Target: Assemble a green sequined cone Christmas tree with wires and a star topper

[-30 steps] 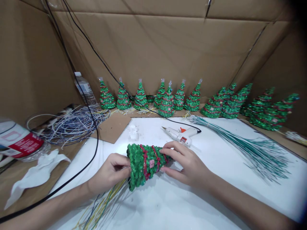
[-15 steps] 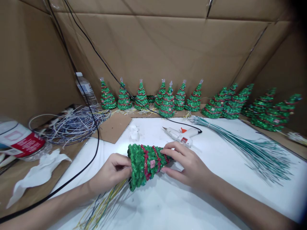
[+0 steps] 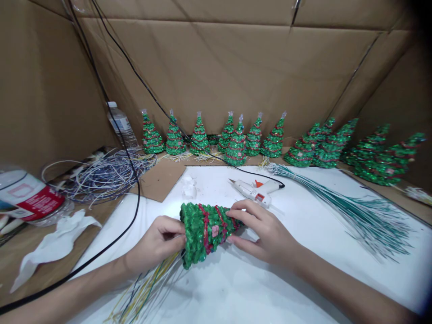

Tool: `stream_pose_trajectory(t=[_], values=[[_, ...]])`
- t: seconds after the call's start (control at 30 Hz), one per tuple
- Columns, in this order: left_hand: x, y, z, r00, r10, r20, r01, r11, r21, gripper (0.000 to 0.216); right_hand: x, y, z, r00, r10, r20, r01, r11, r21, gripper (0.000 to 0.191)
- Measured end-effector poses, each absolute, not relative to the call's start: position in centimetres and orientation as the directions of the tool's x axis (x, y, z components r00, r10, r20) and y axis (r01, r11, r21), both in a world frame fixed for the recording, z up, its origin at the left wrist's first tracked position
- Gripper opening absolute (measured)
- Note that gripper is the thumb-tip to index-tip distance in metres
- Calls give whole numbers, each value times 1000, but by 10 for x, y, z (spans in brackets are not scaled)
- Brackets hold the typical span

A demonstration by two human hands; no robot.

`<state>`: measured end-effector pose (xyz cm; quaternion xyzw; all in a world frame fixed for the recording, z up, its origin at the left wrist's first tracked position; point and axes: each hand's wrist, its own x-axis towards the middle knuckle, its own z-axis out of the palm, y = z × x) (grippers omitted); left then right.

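Note:
A small green tinsel Christmas tree (image 3: 199, 234) with red garland and a pink square lies on its side between my hands, its base toward the left. My right hand (image 3: 259, 229) grips the tree near its narrow end, thumb below and fingers above. At the open base, my left hand (image 3: 162, 240) is closed, with its fingertips partly hidden at the rim; I cannot make out what they pinch. Yellow, white and green wires (image 3: 148, 288) trail from the base over the white board (image 3: 243, 288).
Beyond my hands lies a white glue gun (image 3: 253, 191) with a black cord. A bundle of green-and-white wires (image 3: 354, 211) is at right. Several finished trees (image 3: 235, 146) line the back. Tangled wires (image 3: 101, 175), a cardboard piece (image 3: 160, 180), bottles (image 3: 123, 128) and crumpled tissue (image 3: 57, 245) are at left.

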<state>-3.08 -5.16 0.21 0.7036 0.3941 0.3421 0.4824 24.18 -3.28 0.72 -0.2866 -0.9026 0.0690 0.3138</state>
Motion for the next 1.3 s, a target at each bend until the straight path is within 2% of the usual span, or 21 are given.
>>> stream_pose_trajectory(t=[0.47,0.8,0.9,1.03,1.13,1.2,1.3], values=[[-32,-52,1,466,877,121,223,-249,942,41,241,-33,7,-643,550,533,470,833,-292,35],[-34,-52,1,476,874,96,250,-238,939,37,242,-34,7,-641,555,530,478,829,-290,35],[-37,-51,6,451,877,163,272,-309,911,32,242,-34,7,-642,558,526,483,827,-288,35],[-48,-44,17,320,887,334,258,-420,870,24,242,-34,8,-643,562,519,491,824,-284,35],[-56,-32,23,230,892,390,484,-452,749,24,242,-34,8,-644,563,519,494,823,-280,35],[-62,-22,22,191,892,410,700,-416,581,23,242,-35,8,-643,560,522,493,825,-277,35],[-70,-8,14,255,892,373,885,-371,282,37,242,-35,8,-638,554,534,494,827,-267,34]])
